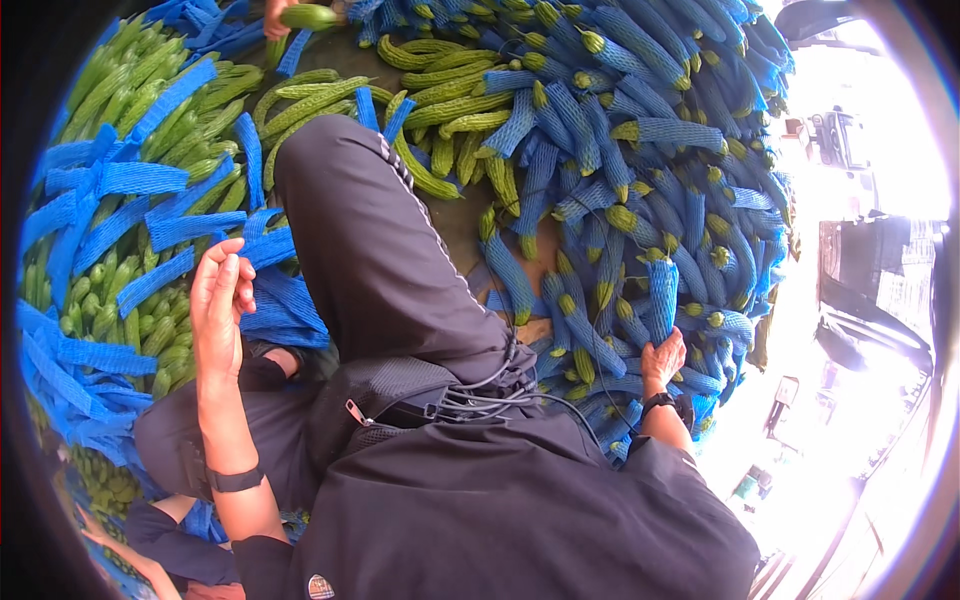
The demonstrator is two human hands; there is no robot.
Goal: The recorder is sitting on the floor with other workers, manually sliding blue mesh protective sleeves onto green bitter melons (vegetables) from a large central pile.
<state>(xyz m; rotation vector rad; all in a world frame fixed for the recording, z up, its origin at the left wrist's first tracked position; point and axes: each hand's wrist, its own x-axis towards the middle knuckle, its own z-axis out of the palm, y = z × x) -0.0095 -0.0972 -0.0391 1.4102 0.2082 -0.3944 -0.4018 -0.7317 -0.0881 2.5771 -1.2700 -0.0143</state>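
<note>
My right hand (664,357) grips the lower end of a bitter melon in a blue foam net sleeve (661,296), held over the heap of sleeved bitter melons (592,315) on the right. Raised in front of my bent leg, my left hand (222,300) holds nothing, its fingers loosely curled and partly apart. Behind it lie flat blue foam net sleeves (274,300). Farther left, bare green bitter melons (161,334) are piled, with more loose sleeves (142,178) strewn across them.
Bare bitter melons (450,90) lie beyond my raised knee (337,172). Another person's hand (276,19) is at the top beside a green melon (307,16). At lower left, another person's arm (135,551) shows. Cables (487,397) run from my waist bag (390,382).
</note>
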